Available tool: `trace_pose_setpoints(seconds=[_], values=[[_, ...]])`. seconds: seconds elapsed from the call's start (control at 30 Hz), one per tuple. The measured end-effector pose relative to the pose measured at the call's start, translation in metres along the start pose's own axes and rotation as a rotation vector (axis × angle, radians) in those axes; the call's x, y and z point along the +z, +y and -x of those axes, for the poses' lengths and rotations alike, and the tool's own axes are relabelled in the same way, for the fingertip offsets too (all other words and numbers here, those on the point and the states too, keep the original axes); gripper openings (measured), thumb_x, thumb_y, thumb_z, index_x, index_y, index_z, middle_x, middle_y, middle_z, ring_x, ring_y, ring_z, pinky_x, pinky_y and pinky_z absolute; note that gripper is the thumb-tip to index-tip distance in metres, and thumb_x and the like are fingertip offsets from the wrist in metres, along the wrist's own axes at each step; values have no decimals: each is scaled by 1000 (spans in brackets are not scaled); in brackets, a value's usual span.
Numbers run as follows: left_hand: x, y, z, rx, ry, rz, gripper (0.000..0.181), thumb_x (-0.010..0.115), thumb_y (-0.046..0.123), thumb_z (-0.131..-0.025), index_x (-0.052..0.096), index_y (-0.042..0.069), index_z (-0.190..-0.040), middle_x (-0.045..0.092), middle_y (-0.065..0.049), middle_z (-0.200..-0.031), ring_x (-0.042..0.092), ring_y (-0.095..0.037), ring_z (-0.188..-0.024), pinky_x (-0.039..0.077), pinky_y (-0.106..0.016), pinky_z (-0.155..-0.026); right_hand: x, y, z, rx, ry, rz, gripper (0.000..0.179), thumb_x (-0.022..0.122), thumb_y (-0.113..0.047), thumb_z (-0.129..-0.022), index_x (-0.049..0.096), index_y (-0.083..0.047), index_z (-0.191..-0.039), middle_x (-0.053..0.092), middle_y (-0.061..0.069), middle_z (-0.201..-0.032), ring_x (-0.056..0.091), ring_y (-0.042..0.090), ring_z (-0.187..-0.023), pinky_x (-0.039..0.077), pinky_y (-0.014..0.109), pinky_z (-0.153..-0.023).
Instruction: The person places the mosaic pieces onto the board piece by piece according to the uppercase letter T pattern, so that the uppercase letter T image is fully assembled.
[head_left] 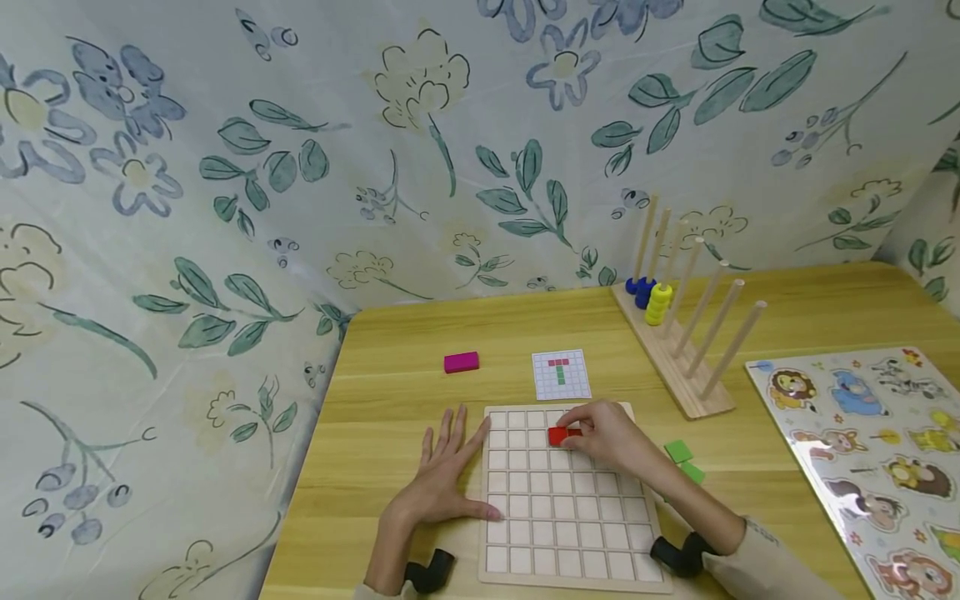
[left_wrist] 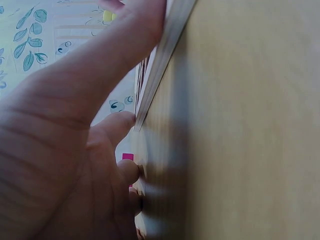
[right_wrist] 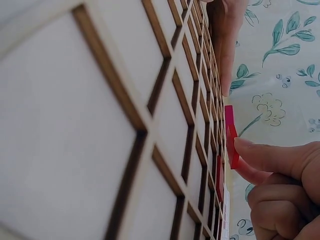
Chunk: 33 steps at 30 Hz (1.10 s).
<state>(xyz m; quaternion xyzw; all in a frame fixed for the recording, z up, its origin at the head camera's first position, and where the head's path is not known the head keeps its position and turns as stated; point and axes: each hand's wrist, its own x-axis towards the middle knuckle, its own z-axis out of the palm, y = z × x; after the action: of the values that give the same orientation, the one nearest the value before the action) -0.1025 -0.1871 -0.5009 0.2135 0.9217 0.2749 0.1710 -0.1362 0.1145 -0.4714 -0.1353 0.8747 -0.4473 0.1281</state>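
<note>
A wooden grid board (head_left: 531, 560) lies on the table. My right hand (head_left: 606, 433) pinches a red square tile (right_wrist: 232, 148) between thumb and finger, just above the board's upper cells. Another red tile (right_wrist: 220, 179) sits in a cell close by, partly behind the fingers in the head view. My left hand (head_left: 438, 483) lies flat with fingers spread at the board's left edge, its thumb over the rim and the index fingertip touching the side. Behind the board is a pattern card (head_left: 561, 390) showing a T in red and green squares.
Two green tiles (head_left: 678, 451) lie right of the board, near the right forearm. A magenta block (head_left: 461, 362) lies behind the left hand. At the back right stands a wooden peg rack (head_left: 701, 407) with blue and yellow rings. An animal puzzle board (head_left: 862, 442) lies far right.
</note>
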Motion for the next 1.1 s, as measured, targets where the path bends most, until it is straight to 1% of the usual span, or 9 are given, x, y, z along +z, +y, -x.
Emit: trace_pose_setpoints(seconds=[0.2,0.47,0.87,1.1], values=[[0,0,0,-6,-5,3,129,90,55,-73,9,25,-168,-17,-18,-173,-20,-42,-159,-13,-71,-123,2,-1,0,10,15,6,20,82,-4,-85,79,-1,-105,40,-5,-58,35,8,-54,28,19,-52],[-1,1,0,-8,-8,6,129,90,54,-73,9,25,-168,-17,-18,-173,-20,-42,-159,-13,-71,-123,3,0,-2,19,5,6,20,82,-4,-85,79,-1,-104,43,-4,-60,37,8,-56,29,19,-52],[-1,2,0,-14,-9,11,128,91,54,-73,9,25,-168,-16,-18,-173,-21,-42,-159,-14,-71,-123,6,0,-2,49,16,11,19,83,-2,-84,80,-3,-103,44,-3,-61,37,10,-55,27,19,-51],[-1,2,0,-15,-10,7,129,91,53,-73,9,26,-168,-17,-17,-173,-21,-42,-159,-13,-71,-123,7,1,-1,66,31,4,21,83,-3,-84,80,-3,-104,43,-3,-58,37,10,-54,28,19,-50]])
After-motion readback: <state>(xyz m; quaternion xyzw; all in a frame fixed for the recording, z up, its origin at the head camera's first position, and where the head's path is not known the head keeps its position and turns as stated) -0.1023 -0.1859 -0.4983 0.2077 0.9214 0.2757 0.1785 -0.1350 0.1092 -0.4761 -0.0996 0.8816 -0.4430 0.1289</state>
